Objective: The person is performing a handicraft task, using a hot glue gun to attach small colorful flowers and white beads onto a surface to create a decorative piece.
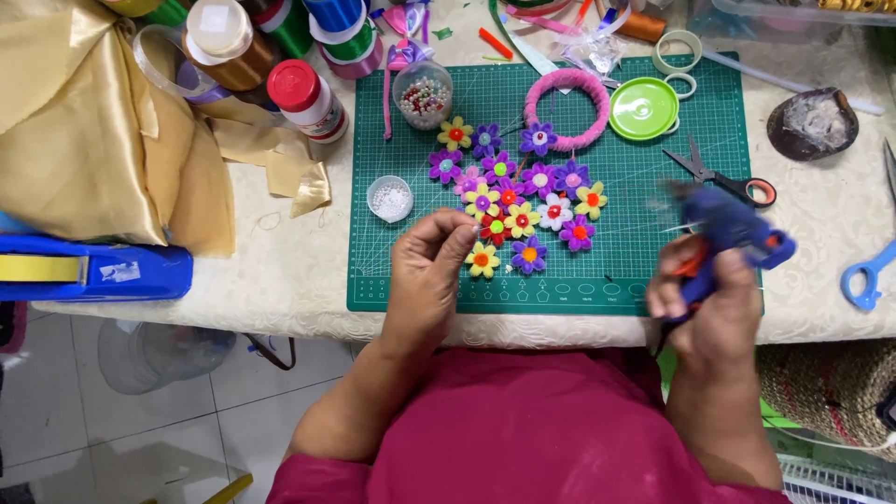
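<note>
My right hand [714, 308] grips a blue hot glue gun [728, 229] with an orange trigger, its nozzle aimed left over the green cutting mat [653, 252]. The gun is blurred. My left hand [427, 266] hovers at the mat's front left with thumb and fingertips pinched together; whatever is between them is too small to see. Just beyond its fingertips lies a cluster of felt flowers [523, 201] in purple, yellow, red and white. A pink wrapped ring [567, 109] lies behind the flowers.
Scissors [723, 177] lie on the mat's right. A green lid [643, 108], a jar of beads [423, 93], a small white dish [390, 198], ribbon spools [308, 98] and gold fabric [93, 140] crowd the back and left. A dark shell [812, 123] sits far right.
</note>
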